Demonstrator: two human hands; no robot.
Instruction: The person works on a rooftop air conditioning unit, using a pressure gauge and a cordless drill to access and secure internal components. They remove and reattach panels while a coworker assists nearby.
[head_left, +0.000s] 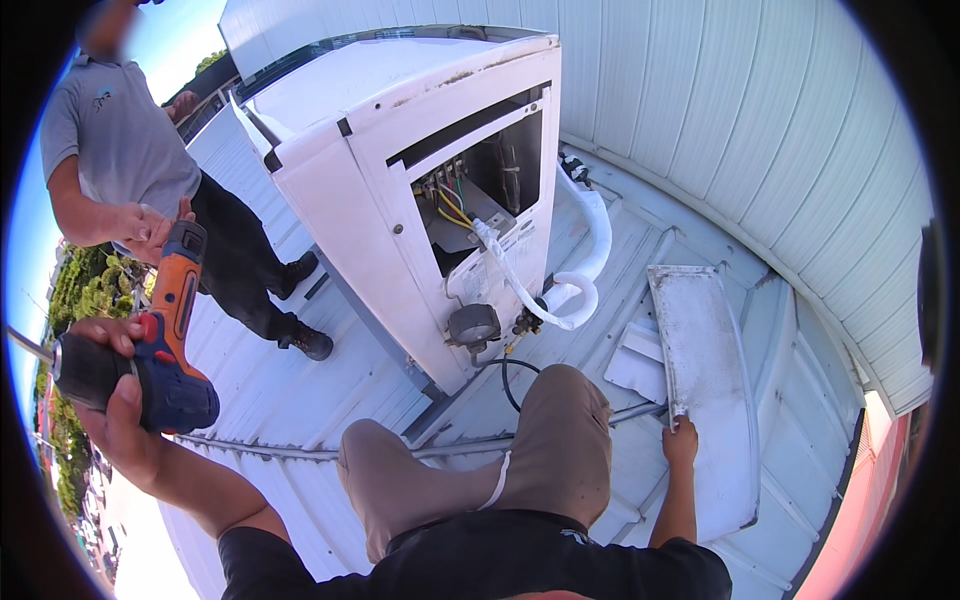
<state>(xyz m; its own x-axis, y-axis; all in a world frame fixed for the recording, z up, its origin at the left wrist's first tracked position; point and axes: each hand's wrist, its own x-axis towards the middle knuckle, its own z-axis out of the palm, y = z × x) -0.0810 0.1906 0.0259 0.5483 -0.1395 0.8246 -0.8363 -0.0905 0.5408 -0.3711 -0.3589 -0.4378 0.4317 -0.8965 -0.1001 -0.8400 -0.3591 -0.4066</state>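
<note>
My left hand (120, 425) is closed around the head of an orange and dark blue cordless drill (178, 290), its long bit pointing out to the left and its handle upward. Right by the handle's upper end is a co-worker's hand (145, 228); I cannot tell whether it touches the drill. On my other side, my right hand (681, 440) grips the left edge of a long, stained white metal panel (708, 380). In front of my knees stands a white outdoor air-conditioner unit (350, 200), its side opening showing coloured wires (453, 208) and terminals.
White wrapped pipes (590, 245) and a round pressure gauge (473, 325) with a black hose sit at the unit's near side. Smaller white sheets (637, 362) lie beside the panel. The co-worker (130, 130) stands on the ribbed metal roof (290, 400). A corrugated wall (740, 110) rises at right.
</note>
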